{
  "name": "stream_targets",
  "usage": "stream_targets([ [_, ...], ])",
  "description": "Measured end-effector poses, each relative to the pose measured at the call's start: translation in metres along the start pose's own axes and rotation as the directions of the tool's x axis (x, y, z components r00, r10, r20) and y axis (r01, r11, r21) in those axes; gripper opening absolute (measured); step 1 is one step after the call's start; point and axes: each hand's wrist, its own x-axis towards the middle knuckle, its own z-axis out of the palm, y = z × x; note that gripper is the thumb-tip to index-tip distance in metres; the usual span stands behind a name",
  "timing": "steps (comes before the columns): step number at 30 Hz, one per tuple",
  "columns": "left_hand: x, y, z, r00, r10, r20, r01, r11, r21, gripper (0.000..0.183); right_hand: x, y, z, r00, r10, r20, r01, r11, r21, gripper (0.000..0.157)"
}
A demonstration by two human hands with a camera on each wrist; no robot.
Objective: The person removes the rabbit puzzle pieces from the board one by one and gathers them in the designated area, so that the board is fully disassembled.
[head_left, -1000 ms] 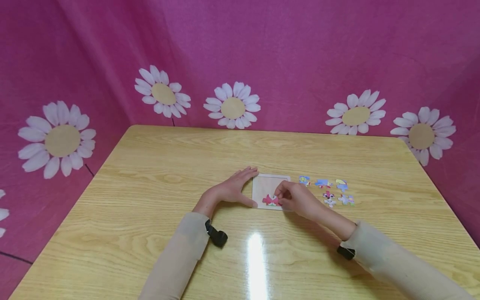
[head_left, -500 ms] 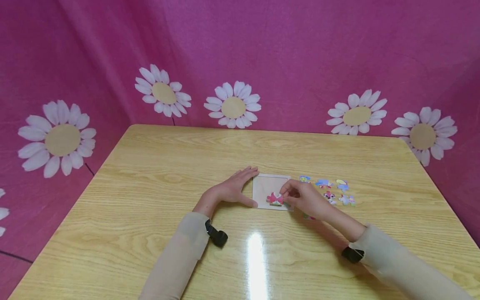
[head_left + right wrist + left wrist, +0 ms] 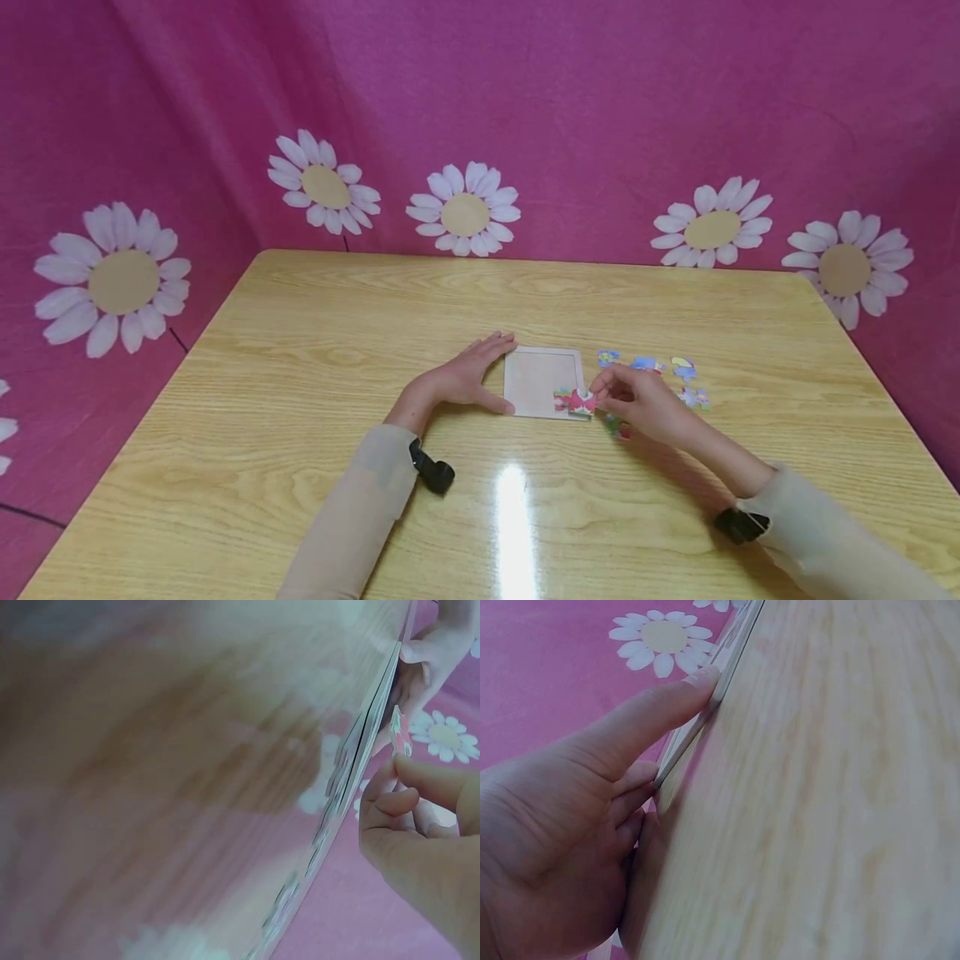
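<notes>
My left hand [image 3: 467, 377] lies along the left side of a shallow square puzzle tray [image 3: 536, 352], fingers at its far corner and thumb at its near corner. In the left wrist view the thumb [image 3: 667, 705] lies on the tray's edge. My right hand [image 3: 637, 402] pinches a red and white jigsaw piece [image 3: 582, 403] between thumb and index finger, over the tray's near right corner. Raised off the tray, this piece [image 3: 401, 735] shows tilted in the right wrist view. Another pink and green piece [image 3: 560, 398] lies in the tray, partly covered by the held one.
Right of the tray lie several loose jigsaw pieces, among them a blue one with a yellow flower [image 3: 608, 357], a yellow and blue one [image 3: 683, 368] and a green and red one [image 3: 617, 428]. My right hand hides others. A pink flowered cloth [image 3: 585, 108] stands behind the wooden table [image 3: 360, 308].
My right hand has moved right with the pinched piece, from the tray's lower middle to its near right corner, uncovering a piece in the tray. The left hand stays in place.
</notes>
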Motion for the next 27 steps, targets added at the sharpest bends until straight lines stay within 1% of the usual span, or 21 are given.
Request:
stream_targets([
  [6, 0.001, 0.0, 0.0, 1.0, 0.001, 0.004, -0.001, 1.0, -0.001, 0.1, -0.01, 0.005, -0.009, 1.0, -0.006, -0.017, 0.006, 1.0, -0.015, 0.005],
  [14, 0.001, 0.0, 0.0, 1.0, -0.004, 0.004, 0.004, 1.0, -0.004, 0.099, -0.022, 0.019, -0.018, 0.999, 0.019, -0.034, -0.021, 0.999, -0.043, 0.006],
  [24, 0.0, 0.001, 0.0, 1.0, 0.001, 0.003, -0.001, 1.0, -0.004, 0.099, -0.038, 0.03, -0.029, 0.995, -0.048, -0.082, 0.043, 0.997, -0.058, 0.007],
  [27, 0.0, 0.0, 0.0, 1.0, 0.001, 0.001, -0.001, 1.0, -0.003, 0.099, -0.042, 0.033, -0.033, 0.995, -0.042, -0.094, 0.036, 0.997, -0.064, 0.008],
])
